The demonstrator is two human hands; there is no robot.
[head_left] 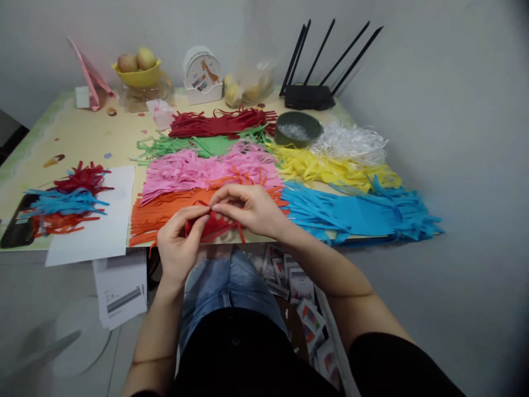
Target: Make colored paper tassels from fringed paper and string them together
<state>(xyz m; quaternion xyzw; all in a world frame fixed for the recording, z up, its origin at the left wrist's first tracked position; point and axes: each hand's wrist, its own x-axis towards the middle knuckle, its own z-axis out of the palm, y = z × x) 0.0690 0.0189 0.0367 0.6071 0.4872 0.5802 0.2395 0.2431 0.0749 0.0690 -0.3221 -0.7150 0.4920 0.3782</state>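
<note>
My left hand [179, 242] and my right hand [248, 208] meet at the table's near edge, both pinched on a bundle of red fringed paper strips [215, 227] held between them. The strips fan out below my fingers. Just behind my hands lies an orange fringed paper pile [165, 212], with a pink pile [198, 170] beyond it. A blue fringed pile [355, 215] lies to the right of my right hand.
Green [194, 146], dark red [219, 122], yellow [330, 168] and white [351, 142] paper piles cover the table. A green bowl [298, 128], a router [309, 96] and a fruit bowl [138, 69] stand at the back. Finished mixed bundles [68, 198] lie left on white paper.
</note>
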